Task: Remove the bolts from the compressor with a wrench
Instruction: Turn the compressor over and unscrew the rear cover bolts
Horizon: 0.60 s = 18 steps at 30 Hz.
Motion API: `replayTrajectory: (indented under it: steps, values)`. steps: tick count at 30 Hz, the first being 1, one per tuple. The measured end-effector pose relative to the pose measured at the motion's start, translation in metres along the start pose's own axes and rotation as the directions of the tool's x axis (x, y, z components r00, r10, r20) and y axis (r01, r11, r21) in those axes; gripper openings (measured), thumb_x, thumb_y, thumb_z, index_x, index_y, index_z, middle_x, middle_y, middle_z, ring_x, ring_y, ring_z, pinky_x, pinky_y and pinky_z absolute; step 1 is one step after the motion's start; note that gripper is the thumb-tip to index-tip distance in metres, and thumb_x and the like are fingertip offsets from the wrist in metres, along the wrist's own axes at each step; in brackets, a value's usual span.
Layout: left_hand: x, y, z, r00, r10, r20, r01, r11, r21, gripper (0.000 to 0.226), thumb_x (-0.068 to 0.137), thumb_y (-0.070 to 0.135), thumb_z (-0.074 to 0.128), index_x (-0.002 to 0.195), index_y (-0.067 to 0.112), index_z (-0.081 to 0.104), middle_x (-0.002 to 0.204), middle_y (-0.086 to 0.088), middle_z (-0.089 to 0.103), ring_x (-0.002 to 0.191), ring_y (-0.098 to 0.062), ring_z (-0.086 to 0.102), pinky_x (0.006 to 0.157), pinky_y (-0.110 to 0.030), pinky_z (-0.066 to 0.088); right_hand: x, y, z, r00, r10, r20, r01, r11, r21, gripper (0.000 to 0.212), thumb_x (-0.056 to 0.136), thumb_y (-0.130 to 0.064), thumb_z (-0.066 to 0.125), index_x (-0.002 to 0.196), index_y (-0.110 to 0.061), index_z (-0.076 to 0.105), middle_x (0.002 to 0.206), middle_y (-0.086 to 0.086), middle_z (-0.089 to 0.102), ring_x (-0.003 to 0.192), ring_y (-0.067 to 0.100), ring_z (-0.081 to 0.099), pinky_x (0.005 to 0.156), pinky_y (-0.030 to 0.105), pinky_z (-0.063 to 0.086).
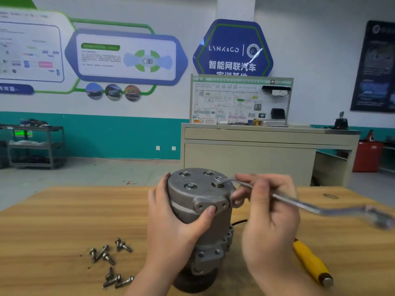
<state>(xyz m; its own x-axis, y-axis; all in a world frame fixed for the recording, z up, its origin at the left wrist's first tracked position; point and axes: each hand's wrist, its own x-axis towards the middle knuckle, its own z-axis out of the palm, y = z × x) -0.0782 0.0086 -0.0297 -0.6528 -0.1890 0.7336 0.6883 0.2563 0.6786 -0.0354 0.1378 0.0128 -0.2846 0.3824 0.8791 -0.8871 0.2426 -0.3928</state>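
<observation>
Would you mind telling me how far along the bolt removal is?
Done: several loose bolts lie on the table. In hand: left hand steadies the compressor; right hand holds the wrench on a top bolt. Left: three other top bolts.

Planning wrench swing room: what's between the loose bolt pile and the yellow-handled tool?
Head view: the compressor stands between the loose bolts and the yellow-handled tool, with the left hand gripping it and the right hand's wrist alongside.

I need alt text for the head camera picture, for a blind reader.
A right hand holds a ring wrench on a bolt atop an upright metal compressor, which the left hand grips. Loose bolts lie on the wooden table at left.
</observation>
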Motion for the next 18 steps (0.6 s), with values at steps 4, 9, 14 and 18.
replayTrajectory:
  steps: [4,9,14,18]
  values:
    - [0.002,0.0,-0.004,0.999,-0.028,0.047,0.03,0.998,-0.057,0.098,0.05,0.074,0.068,0.135,0.044,0.029,0.118,0.035,0.037,0.112,0.024,0.038,0.083,0.007,0.03,0.011,0.004,0.001,0.928,0.354,-0.114,-0.313,0.909,0.275,0.041,0.1,-0.029,0.035,0.071,-0.022,0.063,0.07,0.01,0.068,0.05,0.018,0.053,0.048,0.027,0.043]
    - [0.006,-0.004,-0.01,0.992,-0.037,0.117,0.049,0.993,-0.104,0.086,0.05,0.073,0.069,0.125,0.057,0.03,0.118,0.037,0.04,0.116,0.014,0.044,0.089,-0.01,0.04,0.079,0.036,0.003,0.462,0.843,0.277,-0.866,0.361,0.346,0.032,0.103,-0.015,0.031,0.073,-0.011,0.039,0.054,0.012,0.062,0.032,0.012,0.041,0.033,0.016,0.029]
    - [0.007,-0.007,-0.012,0.99,-0.034,0.137,0.053,0.989,-0.139,0.085,0.052,0.071,0.07,0.126,0.056,0.032,0.121,0.029,0.044,0.118,0.007,0.048,0.091,-0.017,0.042,0.122,0.045,0.03,0.117,0.814,0.569,-0.948,0.262,-0.181,0.029,0.102,-0.017,0.035,0.076,-0.008,0.044,0.057,0.009,0.06,0.032,0.008,0.043,0.029,0.013,0.029]
    - [0.007,-0.009,-0.014,0.989,-0.036,0.142,0.057,0.987,-0.148,0.085,0.053,0.07,0.071,0.127,0.054,0.033,0.121,0.025,0.045,0.117,0.006,0.049,0.093,-0.021,0.045,0.119,0.046,0.042,0.169,0.772,0.613,-0.957,0.278,-0.086,0.031,0.102,-0.018,0.035,0.074,-0.011,0.046,0.054,0.003,0.058,0.029,0.008,0.04,0.026,0.014,0.026]
